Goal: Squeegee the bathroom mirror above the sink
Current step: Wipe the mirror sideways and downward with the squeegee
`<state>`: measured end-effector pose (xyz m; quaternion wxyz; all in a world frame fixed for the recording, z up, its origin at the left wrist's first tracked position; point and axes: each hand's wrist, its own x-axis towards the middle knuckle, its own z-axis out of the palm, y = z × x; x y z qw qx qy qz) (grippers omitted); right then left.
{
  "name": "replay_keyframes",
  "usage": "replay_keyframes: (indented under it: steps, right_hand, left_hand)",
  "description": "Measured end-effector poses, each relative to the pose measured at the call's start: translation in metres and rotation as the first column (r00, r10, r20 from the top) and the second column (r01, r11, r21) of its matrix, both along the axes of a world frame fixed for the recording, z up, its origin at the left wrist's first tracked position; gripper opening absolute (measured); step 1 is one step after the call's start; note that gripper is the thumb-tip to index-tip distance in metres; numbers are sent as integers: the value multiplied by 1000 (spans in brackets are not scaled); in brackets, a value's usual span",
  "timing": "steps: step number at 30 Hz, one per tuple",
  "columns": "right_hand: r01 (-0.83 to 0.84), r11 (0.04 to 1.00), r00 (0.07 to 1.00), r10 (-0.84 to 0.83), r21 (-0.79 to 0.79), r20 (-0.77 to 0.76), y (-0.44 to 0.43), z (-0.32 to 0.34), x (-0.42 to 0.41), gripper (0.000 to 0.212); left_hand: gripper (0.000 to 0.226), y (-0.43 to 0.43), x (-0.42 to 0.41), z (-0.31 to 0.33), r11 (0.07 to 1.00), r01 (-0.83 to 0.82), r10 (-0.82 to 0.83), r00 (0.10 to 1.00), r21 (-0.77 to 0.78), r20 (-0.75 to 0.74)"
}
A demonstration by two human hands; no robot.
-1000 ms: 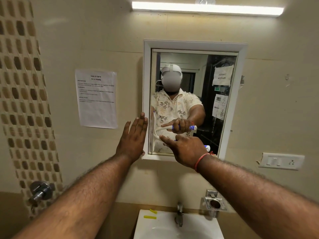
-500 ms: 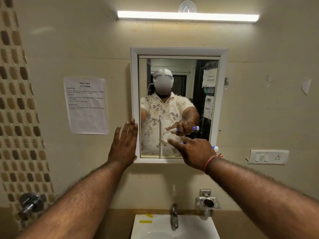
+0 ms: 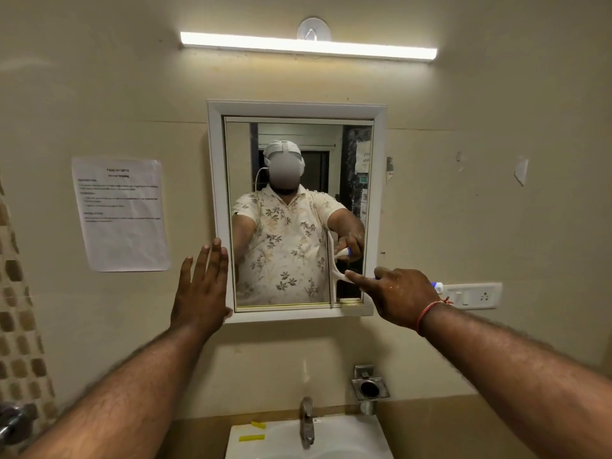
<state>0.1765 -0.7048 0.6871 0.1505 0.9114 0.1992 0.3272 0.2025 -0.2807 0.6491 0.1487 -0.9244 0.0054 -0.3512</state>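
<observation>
A white-framed mirror [image 3: 217, 180] hangs on the beige wall above the sink [image 3: 351, 435]. My right hand [image 3: 399, 298] grips a white squeegee [image 3: 333, 276] by its blue-and-white handle. The blade stands upright against the glass near the mirror's right side, in the lower half. My left hand [image 3: 202, 293] lies flat with fingers spread on the wall and the frame's lower left edge. A person in a floral shirt is reflected in the glass.
A printed paper sheet [image 3: 121, 213] is taped left of the mirror. A tube light [image 3: 308, 44] runs above. A switch plate [image 3: 473, 294] sits right of the mirror, a metal holder [image 3: 369, 385] and tap [image 3: 307, 422] below. Yellow tape [image 3: 251, 437] marks the sink.
My right hand has dragged the squeegee across the glass from the left side to the right side. The left hand stays flat by the frame. My view has tilted up slightly.
</observation>
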Motion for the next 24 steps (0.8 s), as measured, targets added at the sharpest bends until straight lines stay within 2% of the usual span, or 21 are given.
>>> replay_keyframes:
  steps: [7,15,24]
  right_hand:
    - [69,997,997,-68,27,-41,-23,1,-5,66]
    - [121,992,990,-118,42,-70,-32,2,-12,59]
    - [190,981,977,-185,39,-109,-17,6,-21,56]
  left_hand:
    - [157,-4,-1,2,1000,-7,7,1000,1,-3]
    - [145,-2,-13,13,997,-66,68,997,49,-47]
    - [152,-7,-19,12,998,-57,58,995,9,-86]
